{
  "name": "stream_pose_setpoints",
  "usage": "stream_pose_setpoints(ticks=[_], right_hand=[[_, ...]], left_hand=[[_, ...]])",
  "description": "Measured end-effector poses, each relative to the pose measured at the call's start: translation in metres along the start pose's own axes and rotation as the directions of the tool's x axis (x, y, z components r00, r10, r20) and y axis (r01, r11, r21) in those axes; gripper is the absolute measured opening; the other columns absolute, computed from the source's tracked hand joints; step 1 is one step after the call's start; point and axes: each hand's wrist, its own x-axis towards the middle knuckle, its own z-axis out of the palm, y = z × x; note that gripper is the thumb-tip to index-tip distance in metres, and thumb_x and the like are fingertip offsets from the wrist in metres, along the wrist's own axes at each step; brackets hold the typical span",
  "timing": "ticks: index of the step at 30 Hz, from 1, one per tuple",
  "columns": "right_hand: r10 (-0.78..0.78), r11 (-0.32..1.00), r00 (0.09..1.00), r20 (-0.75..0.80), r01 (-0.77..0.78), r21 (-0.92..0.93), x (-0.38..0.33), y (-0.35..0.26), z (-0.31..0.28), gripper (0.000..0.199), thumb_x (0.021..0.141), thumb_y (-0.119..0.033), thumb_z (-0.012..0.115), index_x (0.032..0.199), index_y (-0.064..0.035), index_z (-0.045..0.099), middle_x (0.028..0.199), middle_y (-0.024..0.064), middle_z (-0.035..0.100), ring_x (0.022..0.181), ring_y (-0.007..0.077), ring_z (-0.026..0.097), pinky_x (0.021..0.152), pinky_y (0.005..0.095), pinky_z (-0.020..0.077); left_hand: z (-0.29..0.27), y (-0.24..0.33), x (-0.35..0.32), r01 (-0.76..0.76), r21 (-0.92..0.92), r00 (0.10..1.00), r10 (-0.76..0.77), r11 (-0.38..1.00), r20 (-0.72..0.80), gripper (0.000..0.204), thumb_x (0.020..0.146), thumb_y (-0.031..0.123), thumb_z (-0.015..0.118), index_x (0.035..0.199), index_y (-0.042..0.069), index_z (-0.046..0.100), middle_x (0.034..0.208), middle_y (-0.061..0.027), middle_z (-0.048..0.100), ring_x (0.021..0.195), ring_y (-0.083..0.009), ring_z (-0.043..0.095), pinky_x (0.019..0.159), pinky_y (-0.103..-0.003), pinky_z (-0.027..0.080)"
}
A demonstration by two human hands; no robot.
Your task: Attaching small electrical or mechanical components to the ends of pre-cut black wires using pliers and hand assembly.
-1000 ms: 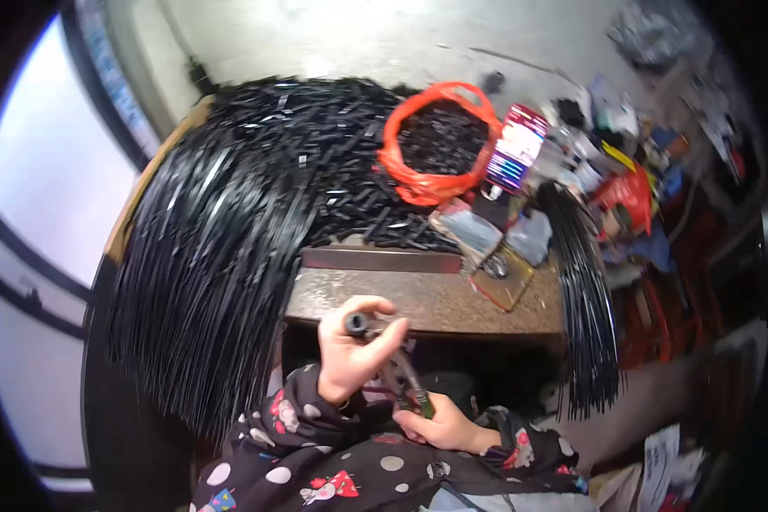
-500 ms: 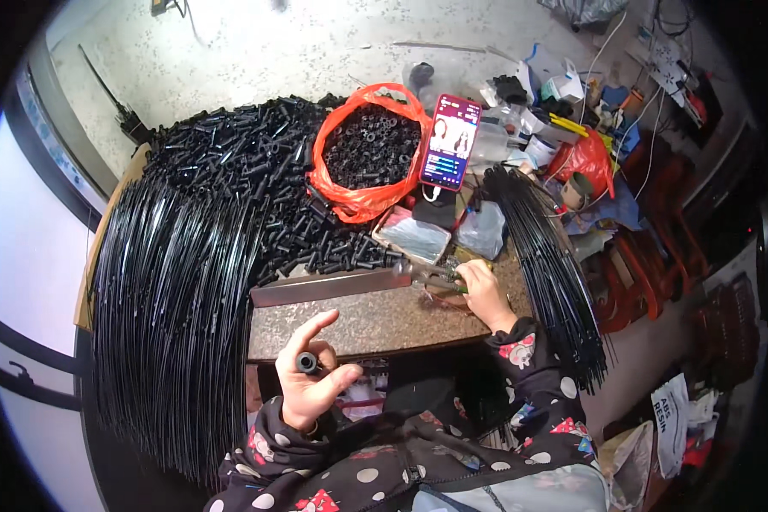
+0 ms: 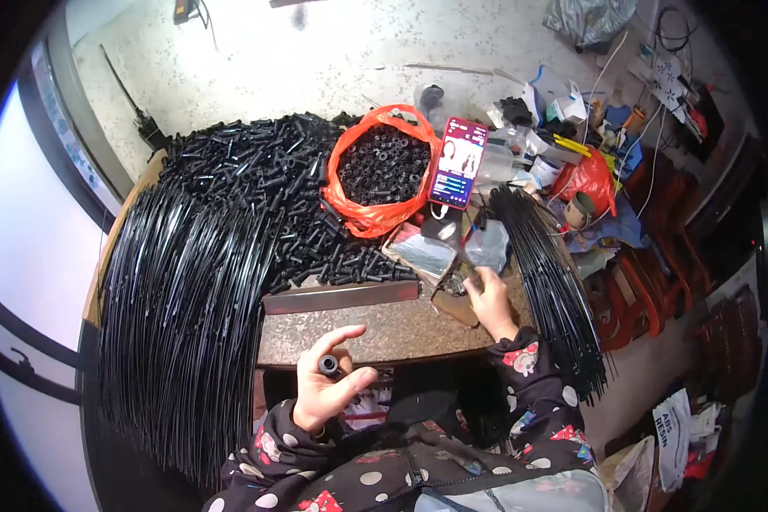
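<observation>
My left hand (image 3: 326, 384) is raised in front of the near table edge, its curled fingers wrapped round a black tubular part (image 3: 328, 365). The part's round, hollow end faces up, while my index finger and thumb stand apart. Farther right, over the table, my right hand (image 3: 490, 305) is closed on a slim tool (image 3: 464, 258). The tool points away from me, and its shape is smeared. A small brown open box (image 3: 455, 308) with little metallic pieces lies just left of my right fingers.
A big heap of black tubular parts (image 3: 239, 154) covers the table's back left. Long black rods (image 3: 188, 324) hang over the left edge; another bundle (image 3: 546, 264) lies right. A red bag (image 3: 333, 192) holds black rings beside an upright phone (image 3: 459, 162). A metal strip (image 3: 341, 297) borders the heap.
My right hand has swung the tool from pointing left to pointing away from me, toward the small boxes. The left hand keeps its grip on the tubular part. The whole view has shifted slightly.
</observation>
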Motion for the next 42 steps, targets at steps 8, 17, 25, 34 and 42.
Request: stream_pose_setpoints(ticks=[8, 17, 25, 34, 42], right_hand=[[0.416, 0.809, 0.905, 0.083, -0.411, 0.42, 0.009, -0.021, -0.013, 0.015, 0.076, -0.003, 0.064, 0.081, -0.0029, 0.05, 0.07, 0.0029, 0.056, 0.056, 0.0134, 0.053, 0.052, 0.0267, 0.0424], [0.399, 0.41, 0.683, 0.612, -0.73, 0.547, 0.014, -0.049, -0.043, 0.015, 0.079, -0.01, 0.064, 0.086, -0.0063, 0.051, 0.067, 0.0033, 0.057, 0.05, 0.0095, 0.049, 0.044, 0.0206, 0.0384], [-0.165, 0.972, 0.974, 0.158, 0.187, -0.139, -0.003, -0.013, -0.006, 0.026, 0.066, -0.002, 0.065, 0.088, -0.0023, 0.053, 0.081, 0.012, 0.057, 0.077, 0.0285, 0.057, 0.065, 0.0329, 0.0464], [-0.272, 0.904, 0.925, 0.267, 0.341, -0.26, -0.007, -0.01, 0.003, 0.014, 0.072, -0.002, 0.054, 0.086, -0.0025, 0.053, 0.073, 0.009, 0.052, 0.078, 0.0247, 0.053, 0.065, 0.0328, 0.0466], [-0.295, 0.889, 0.925, 0.239, 0.357, -0.286, -0.007, -0.012, 0.006, 0.012, 0.074, -0.002, 0.05, 0.085, -0.0037, 0.053, 0.073, 0.0094, 0.052, 0.074, 0.0254, 0.052, 0.064, 0.0335, 0.0459]], left_hand=[[0.0, 0.018, -0.018, 0.01, 0.061, 0.996, -0.015, 0.998, 0.083, 0.045, 0.072, 0.006, 0.069, 0.113, -0.004, 0.052, 0.058, 0.008, 0.042, 0.052, 0.0002, 0.033, 0.049, -0.016, 0.024], [-0.004, 0.017, -0.027, 0.055, 0.018, 0.997, -0.055, 0.998, 0.044, 0.042, 0.074, 0.006, 0.067, 0.112, -0.006, 0.052, 0.057, 0.0079, 0.041, 0.052, -0.0006, 0.034, 0.049, -0.017, 0.026], [-0.002, 0.007, -0.017, 0.091, 0.022, 0.994, -0.092, 0.996, 0.064, 0.042, 0.073, 0.005, 0.066, 0.112, -0.006, 0.051, 0.058, 0.0078, 0.041, 0.053, -0.0005, 0.033, 0.049, -0.016, 0.025], [0.0, 0.0, -0.007, 0.108, 0.03, 0.993, -0.109, 0.994, 0.052, 0.041, 0.072, 0.004, 0.067, 0.109, -0.005, 0.053, 0.058, 0.0076, 0.042, 0.054, -0.0007, 0.035, 0.049, -0.016, 0.026], [-0.002, 0.0, -0.008, 0.115, 0.008, 0.992, -0.115, 0.993, 0.05, 0.04, 0.073, 0.006, 0.069, 0.109, -0.004, 0.054, 0.059, 0.0074, 0.044, 0.054, -0.0007, 0.037, 0.05, -0.016, 0.028]])
